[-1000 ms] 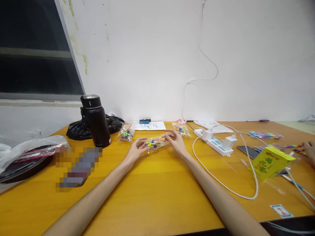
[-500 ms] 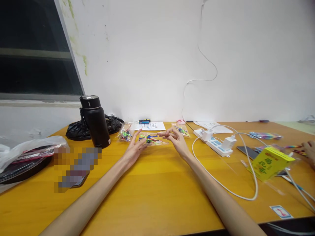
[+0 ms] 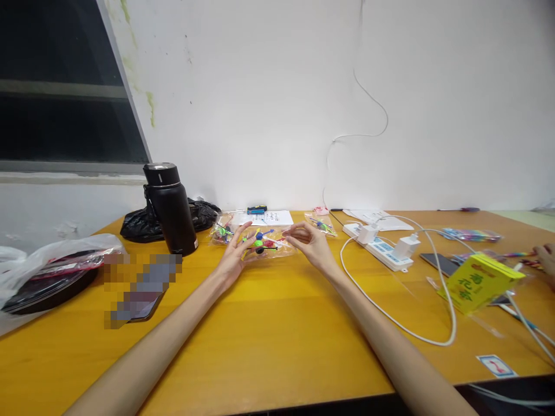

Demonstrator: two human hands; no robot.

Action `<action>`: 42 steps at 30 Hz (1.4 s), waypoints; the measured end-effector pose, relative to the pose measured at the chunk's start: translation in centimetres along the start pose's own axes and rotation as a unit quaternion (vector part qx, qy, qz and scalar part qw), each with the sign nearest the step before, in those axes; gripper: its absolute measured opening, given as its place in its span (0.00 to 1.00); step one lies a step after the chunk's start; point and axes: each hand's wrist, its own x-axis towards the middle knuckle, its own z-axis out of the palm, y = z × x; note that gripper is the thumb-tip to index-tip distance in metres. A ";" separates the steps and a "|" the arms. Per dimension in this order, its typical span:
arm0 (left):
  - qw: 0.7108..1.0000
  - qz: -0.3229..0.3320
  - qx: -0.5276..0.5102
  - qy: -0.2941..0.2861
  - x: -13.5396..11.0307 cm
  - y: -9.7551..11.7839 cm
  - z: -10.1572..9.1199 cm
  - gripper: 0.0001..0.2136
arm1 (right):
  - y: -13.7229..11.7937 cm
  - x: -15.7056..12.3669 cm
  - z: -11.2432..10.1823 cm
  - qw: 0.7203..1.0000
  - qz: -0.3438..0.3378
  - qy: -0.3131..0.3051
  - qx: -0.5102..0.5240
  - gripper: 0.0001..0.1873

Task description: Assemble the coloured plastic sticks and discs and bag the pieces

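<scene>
A small clear plastic bag of colourful toy pieces point(image 3: 262, 242) is held just above the orange table point(image 3: 277, 341) between both hands. My left hand point(image 3: 234, 254) touches the bag's left end with fingers stretched out and apart. My right hand point(image 3: 310, 242) pinches the bag's right edge with curled fingers. Two similar bags lie close by: one bag point(image 3: 221, 231) to the left behind my left hand, and another bag point(image 3: 321, 223) to the right behind my right hand.
A black flask point(image 3: 170, 209) and a black plastic bag point(image 3: 143, 222) stand at the back left. A white power strip point(image 3: 381, 248) with chargers and a looping cable point(image 3: 416, 329) lies right. A yellow box point(image 3: 477, 284) and another person's hand point(image 3: 547, 260) are at far right. A paper sheet point(image 3: 271, 218) lies behind.
Both hands moved the bag farther from me across the table. My left hand's fingers opened out from a grip, while my right hand kept hold of the bag's edge.
</scene>
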 end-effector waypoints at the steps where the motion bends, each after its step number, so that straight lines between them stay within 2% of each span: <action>1: 1.000 -0.002 0.002 0.000 0.0 0.0 0.0 0.31 | 0.1 0.0 0.0 1.000 0.006 -0.002 0.003 0.13; 6: 1.000 -0.016 0.017 0.003 -0.4 0.4 0.3 0.31 | 0.2 -0.1 0.1 0.995 0.019 -0.088 -0.051 0.15; 11: 1.000 -0.011 0.019 -0.006 -0.4 0.4 0.3 0.30 | -0.2 -0.3 0.4 0.985 0.005 -0.168 -0.043 0.17; 26: 0.999 -0.019 0.031 0.013 -0.3 0.7 0.2 0.26 | 0.2 -0.2 0.2 0.995 0.025 -0.079 -0.058 0.15; 32: 0.997 -0.004 0.040 0.065 0.3 0.8 -0.3 0.21 | 0.2 0.2 -0.6 0.997 0.013 -0.028 -0.064 0.14; 37: 0.995 0.011 0.041 0.093 0.7 0.8 -0.9 0.20 | 0.4 0.5 -1.2 0.998 0.036 0.007 -0.058 0.15; 42: 0.988 0.036 -0.008 0.152 0.9 1.1 -0.9 0.19 | 1.0 1.0 -2.7 0.997 0.046 0.062 -0.023 0.15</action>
